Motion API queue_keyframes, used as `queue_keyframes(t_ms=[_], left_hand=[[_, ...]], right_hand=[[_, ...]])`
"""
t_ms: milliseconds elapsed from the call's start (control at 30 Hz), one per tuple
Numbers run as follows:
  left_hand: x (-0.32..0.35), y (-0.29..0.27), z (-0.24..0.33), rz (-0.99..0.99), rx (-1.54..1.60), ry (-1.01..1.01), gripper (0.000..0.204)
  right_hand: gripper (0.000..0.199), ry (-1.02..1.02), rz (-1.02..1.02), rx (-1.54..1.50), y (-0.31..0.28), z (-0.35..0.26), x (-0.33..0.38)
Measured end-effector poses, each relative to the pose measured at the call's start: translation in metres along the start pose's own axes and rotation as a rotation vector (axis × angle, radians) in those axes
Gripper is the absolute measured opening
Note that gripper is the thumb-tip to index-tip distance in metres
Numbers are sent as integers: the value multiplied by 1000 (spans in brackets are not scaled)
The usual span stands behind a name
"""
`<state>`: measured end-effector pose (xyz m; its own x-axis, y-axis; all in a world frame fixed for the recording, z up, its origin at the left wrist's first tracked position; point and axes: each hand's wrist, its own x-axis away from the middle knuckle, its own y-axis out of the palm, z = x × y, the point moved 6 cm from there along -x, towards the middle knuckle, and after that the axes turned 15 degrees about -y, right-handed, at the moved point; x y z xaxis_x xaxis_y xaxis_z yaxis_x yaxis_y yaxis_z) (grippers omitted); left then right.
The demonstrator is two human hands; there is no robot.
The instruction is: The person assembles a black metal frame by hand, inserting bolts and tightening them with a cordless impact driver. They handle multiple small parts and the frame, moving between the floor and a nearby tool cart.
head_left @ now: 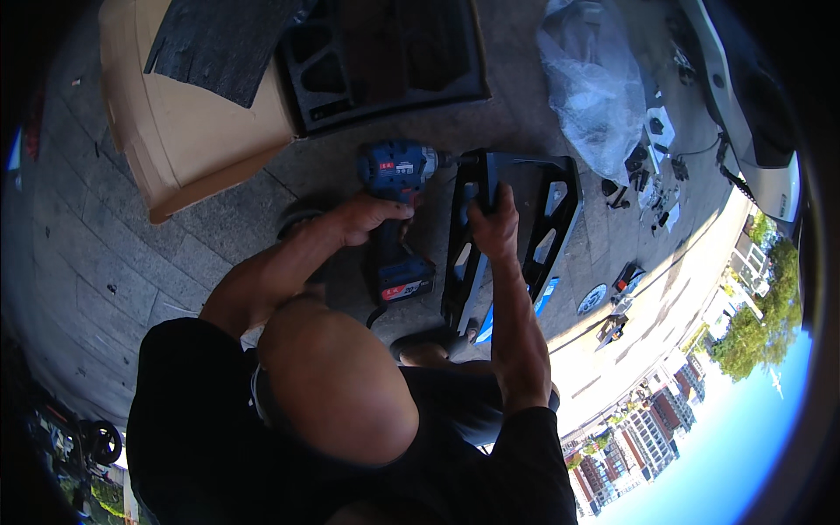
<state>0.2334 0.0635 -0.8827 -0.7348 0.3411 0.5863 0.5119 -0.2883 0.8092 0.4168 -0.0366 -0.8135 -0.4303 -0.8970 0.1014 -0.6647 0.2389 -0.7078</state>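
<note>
My left hand (pixel 364 217) is wrapped around the handle of a blue cordless impact driver (pixel 394 168), its thumb near the trigger. The battery at the bottom of the driver carries a red label. The driver's nose points right, and its bit meets the top left corner of a black frame (pixel 527 160); any screw there is too small to make out. Long side bars with cut-out openings run down from the frame's top. My right hand (pixel 497 226) grips the left bar just below that corner, with its fingers closed around it.
An open cardboard box (pixel 206 144) with a black insert (pixel 324 74) lies at the far left. Crumpled clear plastic (pixel 595 96) and several small dark parts (pixel 652 171) lie to the right, near a white vehicle (pixel 779 188). A dark shoe (pixel 429 339) stands below the driver.
</note>
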Motion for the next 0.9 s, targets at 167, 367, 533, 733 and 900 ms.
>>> queue_keyframes(t_ms=[167,367,533,733,900], left_hand=[[-3,1,-3,5,55,-55,35],[7,-1,-4,39,26,8,36],[12,-20,-19,71,-13,31,34],[28,-51,-35,122,232,66,29],[26,-50,-37,154,151,-36,28]], right_hand=[[31,107,-39,3,1,3,-3],[32,151,46,-67,-2,-2,-1],[35,232,23,-55,3,-10,5],[38,318,59,-101,-22,-9,0],[35,256,53,-24,-23,-7,0]])
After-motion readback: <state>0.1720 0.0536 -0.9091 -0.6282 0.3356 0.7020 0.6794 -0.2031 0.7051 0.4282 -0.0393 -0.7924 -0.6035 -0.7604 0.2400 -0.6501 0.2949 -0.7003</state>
